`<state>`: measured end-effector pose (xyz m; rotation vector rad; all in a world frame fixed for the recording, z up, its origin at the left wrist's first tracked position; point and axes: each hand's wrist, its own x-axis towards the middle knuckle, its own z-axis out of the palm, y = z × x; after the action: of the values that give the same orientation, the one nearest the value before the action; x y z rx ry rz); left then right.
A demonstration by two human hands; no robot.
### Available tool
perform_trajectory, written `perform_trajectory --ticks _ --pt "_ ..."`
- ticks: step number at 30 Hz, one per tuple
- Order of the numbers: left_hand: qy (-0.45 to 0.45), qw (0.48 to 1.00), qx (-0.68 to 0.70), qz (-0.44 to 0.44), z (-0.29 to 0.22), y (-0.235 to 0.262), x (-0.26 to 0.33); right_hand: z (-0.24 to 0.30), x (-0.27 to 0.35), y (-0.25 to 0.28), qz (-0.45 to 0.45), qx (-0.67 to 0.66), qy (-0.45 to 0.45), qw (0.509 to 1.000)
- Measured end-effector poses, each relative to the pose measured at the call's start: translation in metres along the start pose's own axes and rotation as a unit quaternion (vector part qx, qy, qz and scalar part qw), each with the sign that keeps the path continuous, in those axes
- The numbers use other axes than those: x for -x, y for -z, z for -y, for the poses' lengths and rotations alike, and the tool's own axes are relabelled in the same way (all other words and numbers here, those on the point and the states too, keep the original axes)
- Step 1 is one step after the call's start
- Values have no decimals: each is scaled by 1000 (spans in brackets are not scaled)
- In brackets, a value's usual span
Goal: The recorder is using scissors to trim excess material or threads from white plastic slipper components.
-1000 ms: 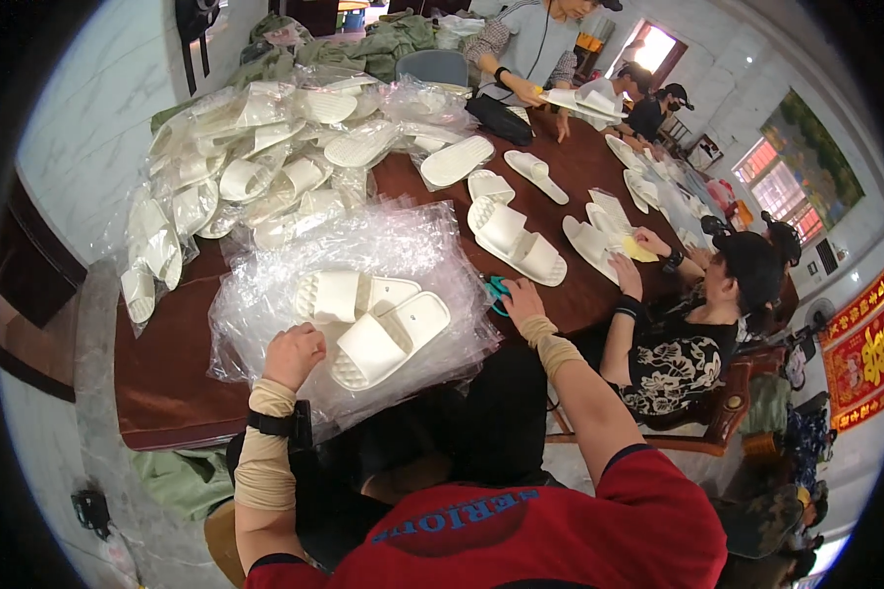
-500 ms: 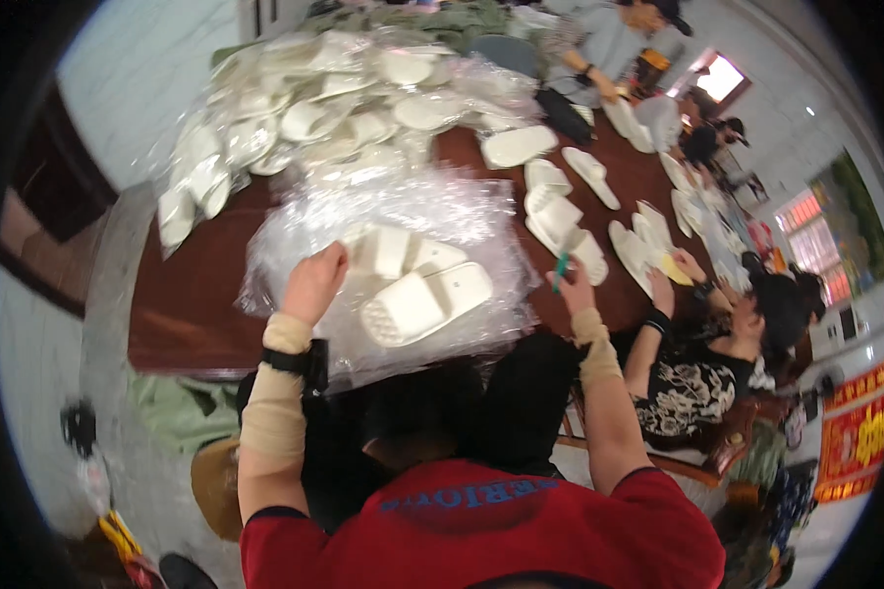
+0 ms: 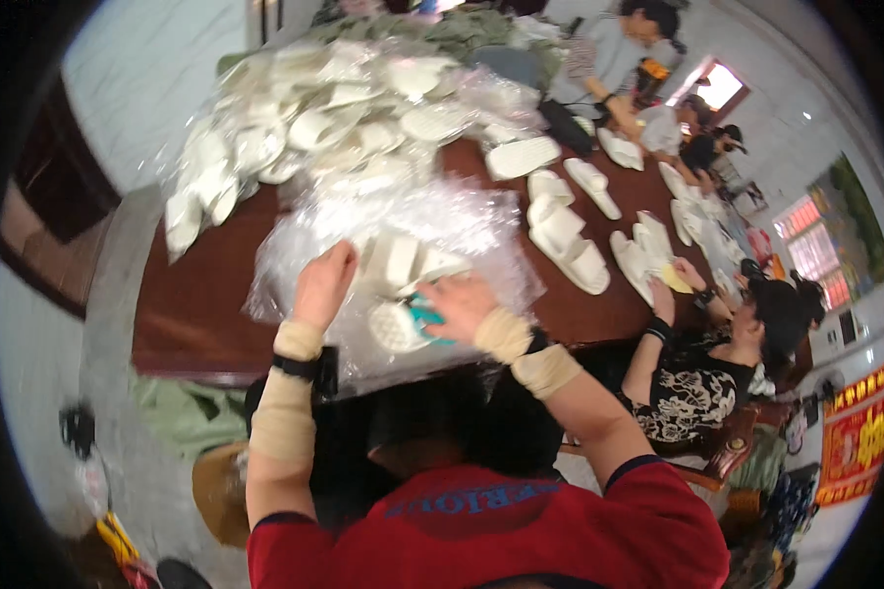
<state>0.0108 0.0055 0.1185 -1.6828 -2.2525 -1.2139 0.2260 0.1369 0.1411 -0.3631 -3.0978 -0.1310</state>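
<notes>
My left hand (image 3: pixel 322 285) lies on a pile of clear plastic bags (image 3: pixel 403 211) at the near edge of the brown table (image 3: pixel 201 304). Its curled fingers grip a pair of white slippers (image 3: pixel 395 260) that stands on edge. My right hand (image 3: pixel 459 306) is close beside it, shut on a small teal tool (image 3: pixel 425 316). That tool touches the ribbed sole of another white slipper (image 3: pixel 395 326). Both wrists are wrapped in beige bandage, and the picture is blurred.
A big heap of bagged white slippers (image 3: pixel 304 128) fills the far left of the table. Loose slippers (image 3: pixel 570 245) lie to the right. A seated person in a patterned top (image 3: pixel 702 383) works at the right edge, and other people (image 3: pixel 619 59) sit at the far end.
My right hand has come in from the right with the teal tool and now meets the slippers. My left hand has shifted onto the slipper pair, which is tipped up on edge.
</notes>
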Motion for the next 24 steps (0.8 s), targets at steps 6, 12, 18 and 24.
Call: perform_trajectory --ticks 6,12,18,24 --pt "27 997 76 11 -4 5 0 1 0 -5 41 -85 -2 996" --pt "98 957 157 -223 -9 65 15 -55 30 6 -62 -144 -148 976" --pt "189 896 155 -371 70 158 156 -167 64 -47 -70 -147 -322 933" --pt "459 846 19 -271 135 153 330 -183 78 -80 -169 -45 -252 952"
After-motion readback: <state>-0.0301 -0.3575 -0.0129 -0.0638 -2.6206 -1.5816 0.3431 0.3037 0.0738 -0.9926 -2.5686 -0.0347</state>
